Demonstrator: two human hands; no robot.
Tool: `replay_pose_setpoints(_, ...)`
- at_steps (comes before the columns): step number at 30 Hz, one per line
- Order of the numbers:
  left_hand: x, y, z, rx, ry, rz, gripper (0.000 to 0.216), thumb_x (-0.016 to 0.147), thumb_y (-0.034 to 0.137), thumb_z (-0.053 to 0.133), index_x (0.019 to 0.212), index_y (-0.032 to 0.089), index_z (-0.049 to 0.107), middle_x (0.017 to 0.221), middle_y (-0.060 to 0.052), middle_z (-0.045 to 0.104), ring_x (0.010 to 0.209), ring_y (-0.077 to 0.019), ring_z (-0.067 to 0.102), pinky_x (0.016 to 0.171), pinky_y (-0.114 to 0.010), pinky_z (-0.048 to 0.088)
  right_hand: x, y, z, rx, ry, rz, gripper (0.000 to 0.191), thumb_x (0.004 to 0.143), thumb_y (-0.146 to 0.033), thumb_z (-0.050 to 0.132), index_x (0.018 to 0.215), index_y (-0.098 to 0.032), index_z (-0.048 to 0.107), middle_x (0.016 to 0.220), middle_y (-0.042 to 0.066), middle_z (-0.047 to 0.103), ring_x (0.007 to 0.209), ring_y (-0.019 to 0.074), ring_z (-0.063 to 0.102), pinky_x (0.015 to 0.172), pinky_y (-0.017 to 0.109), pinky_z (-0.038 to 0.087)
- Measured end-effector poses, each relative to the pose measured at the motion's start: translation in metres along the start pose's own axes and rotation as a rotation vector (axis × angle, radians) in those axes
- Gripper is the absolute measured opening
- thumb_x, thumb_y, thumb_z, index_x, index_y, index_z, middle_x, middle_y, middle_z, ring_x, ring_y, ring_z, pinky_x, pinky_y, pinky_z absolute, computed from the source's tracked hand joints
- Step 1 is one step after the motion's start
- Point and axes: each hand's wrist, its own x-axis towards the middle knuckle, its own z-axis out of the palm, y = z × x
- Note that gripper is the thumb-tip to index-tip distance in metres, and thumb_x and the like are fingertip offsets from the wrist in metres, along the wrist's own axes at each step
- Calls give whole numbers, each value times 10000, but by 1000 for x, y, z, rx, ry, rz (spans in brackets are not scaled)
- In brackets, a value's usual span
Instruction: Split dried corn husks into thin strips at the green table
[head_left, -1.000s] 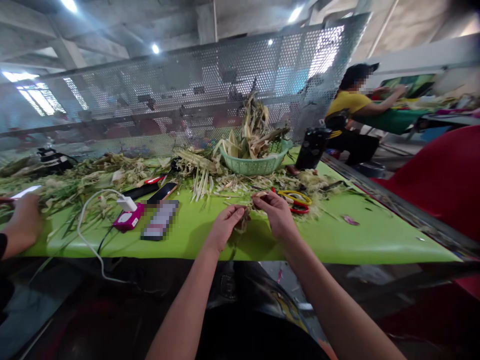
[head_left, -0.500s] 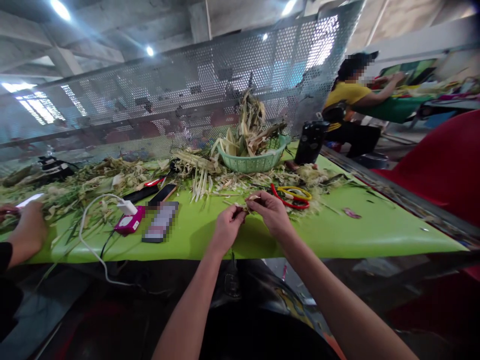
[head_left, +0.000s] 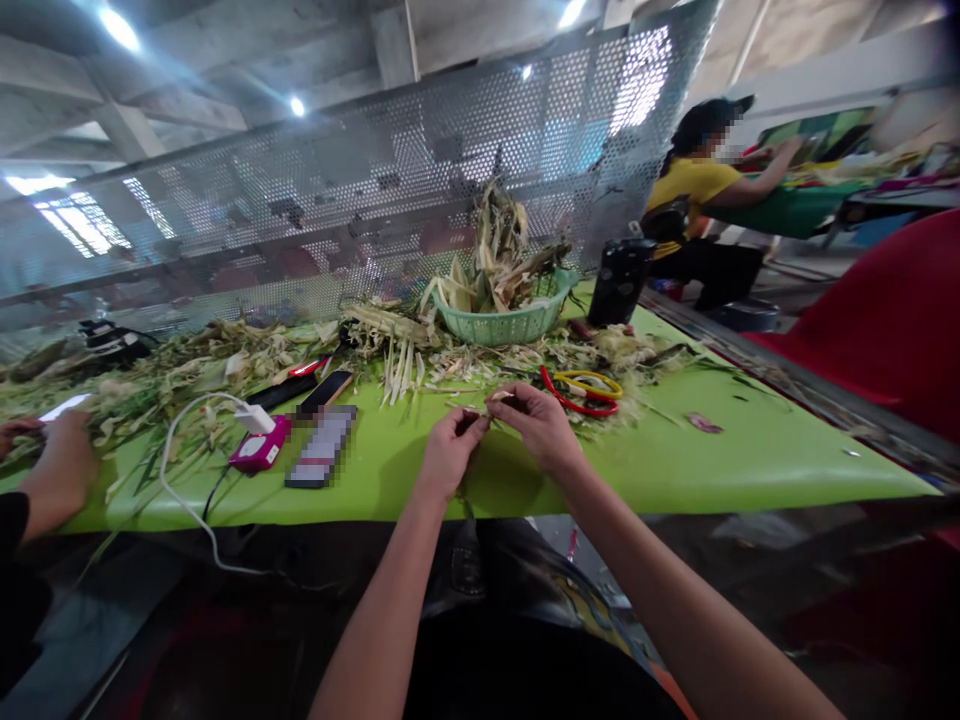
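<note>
Green table (head_left: 697, 470), husk strip (head_left: 491, 404) between hands

green table (head_left: 720, 465), husks (head_left: 225, 355), basket (head_left: 510, 325), phones (head_left: 321, 445)

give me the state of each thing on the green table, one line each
left hand: pinching a husk strip
right hand: pinching the same strip
husk strip: held between both hands
basket: upright, heaped with husks
red scissors: lying flat
charger: cable attached
</note>
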Motion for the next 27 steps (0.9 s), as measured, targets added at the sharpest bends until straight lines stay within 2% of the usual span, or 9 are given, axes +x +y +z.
replay_pose_setpoints(6, 1, -2, -1, -49, -42, 18, 278, 730, 406, 716, 820, 155, 640, 745, 2, 594, 700, -124, 500, 687, -242, 377, -1, 0, -1, -39, -32, -16, 148, 730, -348, 720, 765, -214, 671, 701, -10, 628, 671, 165, 566, 663, 296, 456)
replay_pose_setpoints(12, 3, 3, 1, 53, 22, 14, 293, 686, 425, 747, 709, 156, 632, 671, 8, 580, 662, -118, 492, 660, -241, 375, 1, 3, -2, -60, -25, -16, 138, 725, -329, 719, 745, -205, 660, 694, -14, 614, 668, 160, 553, 670, 289, 437)
replay_pose_setpoints(14, 2, 4, -1, 16, -6, -52, 331, 700, 476, 729, 747, 158, 648, 682, -5, 603, 637, -116, 506, 633, -240, 385, 2, 5, -2, -43, -3, -8, 144, 728, -333, 718, 753, -207, 653, 694, -17, 604, 671, 159, 546, 667, 287, 432)
replay_pose_setpoints(17, 0, 4, -3, -51, -31, -120, 416, 791, 563, 607, 891, 164, 666, 736, -37, 643, 623, -121, 535, 613, -245, 411, 3, 9, -4, -18, 57, -5, 137, 745, -328, 710, 781, -208, 655, 713, -17, 600, 682, 153, 539, 670, 282, 425)
replay_pose_setpoints(20, 0, 2, -3, -20, -10, -80, 399, 810, 540, 601, 939, 167, 659, 799, -47, 657, 678, -125, 556, 637, -239, 425, 4, 9, -5, 11, 72, -4, 145, 739, -329, 720, 787, -206, 660, 723, -13, 605, 687, 151, 540, 675, 281, 426)
replay_pose_setpoints(23, 1, -1, -2, 52, -7, -23, 337, 759, 467, 691, 906, 168, 643, 812, -28, 644, 710, -121, 551, 654, -229, 419, 4, 8, -4, 25, 61, -11, 161, 716, -334, 740, 771, -207, 657, 721, -13, 609, 685, 151, 541, 674, 280, 430)
replay_pose_setpoints(27, 1, -2, -1, 71, -27, 4, 281, 777, 420, 678, 883, 163, 639, 798, -19, 630, 704, -114, 540, 660, -226, 413, 3, 6, -3, 16, 55, -17, 162, 720, -333, 733, 776, -207, 648, 723, -18, 610, 680, 148, 541, 667, 272, 425)
